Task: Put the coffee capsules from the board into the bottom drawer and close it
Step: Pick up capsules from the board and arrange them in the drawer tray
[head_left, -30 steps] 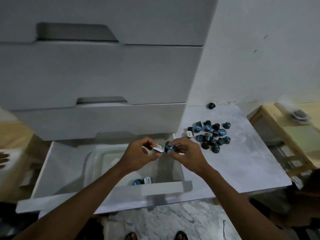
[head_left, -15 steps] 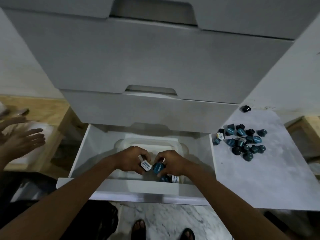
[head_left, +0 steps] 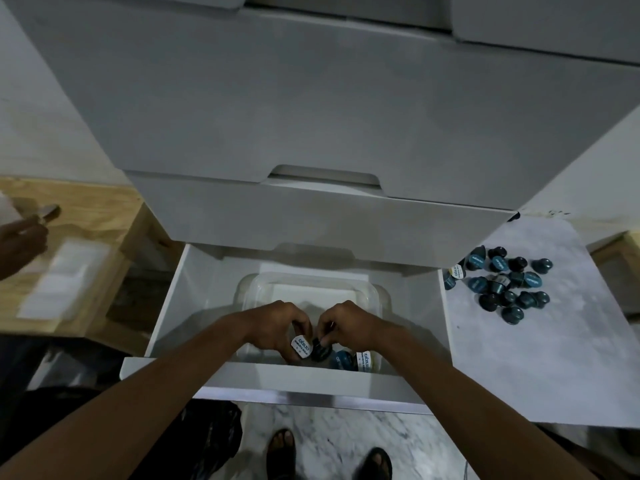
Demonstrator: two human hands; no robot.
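Observation:
The bottom drawer (head_left: 180, 306) of a white cabinet stands pulled out, with a clear plastic tub (head_left: 377, 299) inside. Both my hands reach low into the tub near its front. My left hand (head_left: 277, 323) grips a white-lidded capsule (head_left: 300, 346). My right hand (head_left: 349, 323) pinches a dark capsule (head_left: 320, 351). Two more capsules (head_left: 353, 361) lie in the tub just right of them. A pile of several blue and dark capsules (head_left: 502, 285) sits on the pale marble board (head_left: 536, 358) to the right.
Two closed drawers (head_left: 311, 209) overhang the open one. Another person's hand (head_left: 20, 240) hovers over a wooden crate with a white box (head_left: 62, 275) at far left. My sandalled feet (head_left: 329, 459) stand on the marble floor below the drawer front.
Both hands have gone from above the drawer's front down into the tub with their capsules. The view has swung left and closer to the drawer.

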